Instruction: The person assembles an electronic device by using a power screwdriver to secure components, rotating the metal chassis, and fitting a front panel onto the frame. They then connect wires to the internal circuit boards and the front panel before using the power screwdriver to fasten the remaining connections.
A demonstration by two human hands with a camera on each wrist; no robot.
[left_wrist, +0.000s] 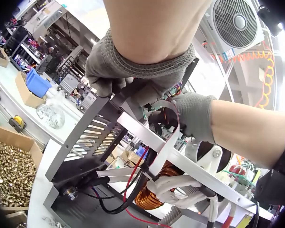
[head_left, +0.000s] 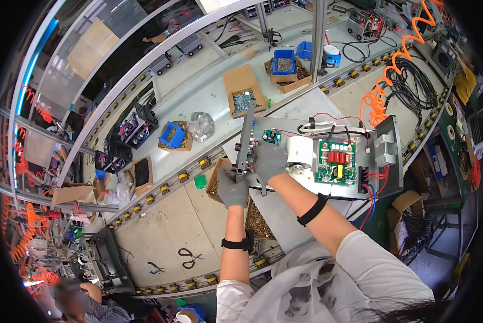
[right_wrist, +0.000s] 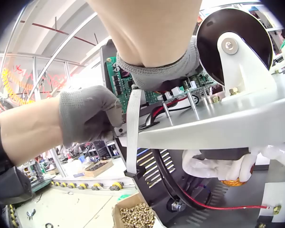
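Observation:
In the head view my gloved left hand [head_left: 233, 189] holds the near end of an upright dark metal panel [head_left: 246, 134] on an open machine chassis. In the left wrist view, the fingers of that hand curl over the edge of the slotted panel [left_wrist: 92, 137]. My gloved right hand [head_left: 269, 161] reaches in behind the panel, close to a green circuit board [right_wrist: 121, 83] and wires; its fingertips are mostly hidden, and I cannot tell what they hold. A grey ribbon cable [right_wrist: 133, 128] hangs down between the hands. Beside the right hand stands a white spool holder [head_left: 299, 152].
Another green board [head_left: 337, 164] with red parts sits on the chassis's right side. A box of brass-coloured screws [left_wrist: 12, 166] stands near the left hand. Pliers [head_left: 156, 267] and scissors [head_left: 189, 258] lie on the table. A coiled orange hose [head_left: 379, 102] hangs behind.

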